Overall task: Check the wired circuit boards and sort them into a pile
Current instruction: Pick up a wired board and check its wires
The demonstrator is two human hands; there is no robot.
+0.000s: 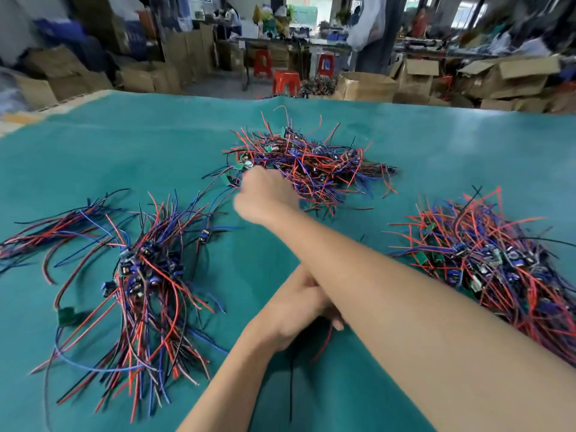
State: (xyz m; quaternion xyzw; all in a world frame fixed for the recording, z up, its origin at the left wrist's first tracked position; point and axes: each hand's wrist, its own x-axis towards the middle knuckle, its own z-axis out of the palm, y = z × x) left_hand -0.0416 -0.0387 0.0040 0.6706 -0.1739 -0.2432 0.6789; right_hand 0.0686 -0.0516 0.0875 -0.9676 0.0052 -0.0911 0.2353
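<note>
The right hand (265,194) reaches into the far pile (311,169) on the desk (124,145); its blurred fingers seem curled around wires. Lift one board free before pulling, avoiding tangles.

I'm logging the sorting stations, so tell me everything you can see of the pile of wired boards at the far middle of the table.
The far pile is a loose, tangled heap of small green circuit boards trailing thin red, blue and black insulated wires that stick out all around. It lies on the teal table cover, apart from the heaps at left and right. The right hand reaches into its near left edge; whether it has a grip on a board cannot be told.
</note>
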